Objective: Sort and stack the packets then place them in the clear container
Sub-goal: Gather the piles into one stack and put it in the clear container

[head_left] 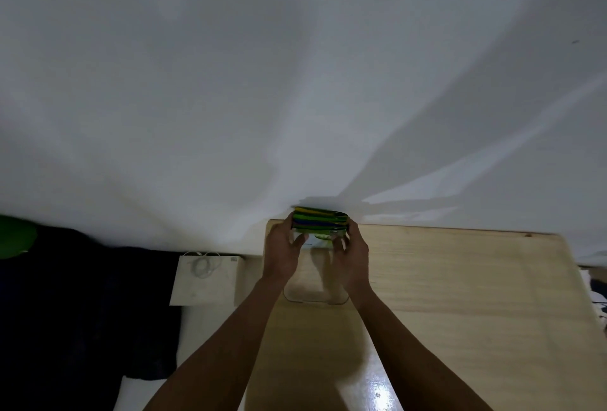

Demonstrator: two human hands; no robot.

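I see the clear container (316, 292) on the bench (460, 295), apparently empty. Just beyond it, my left hand (281, 254) and right hand (350, 257) grip a green, yellow and blue packet stack (320, 220), fingers (299, 241) closed around its ends.

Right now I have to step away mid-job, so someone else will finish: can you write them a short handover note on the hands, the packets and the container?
Left hand and right hand: both clamp the stack of packets from its two sides, fingers curled under the front.
Stack: green, yellow and blue packets, held at the far edge of the wooden table, near the wall.
Clear container: on the table just nearer than the hands; it looks empty.
Done: packets gathered into one stack.
Left: lower the stack into the container and let go.
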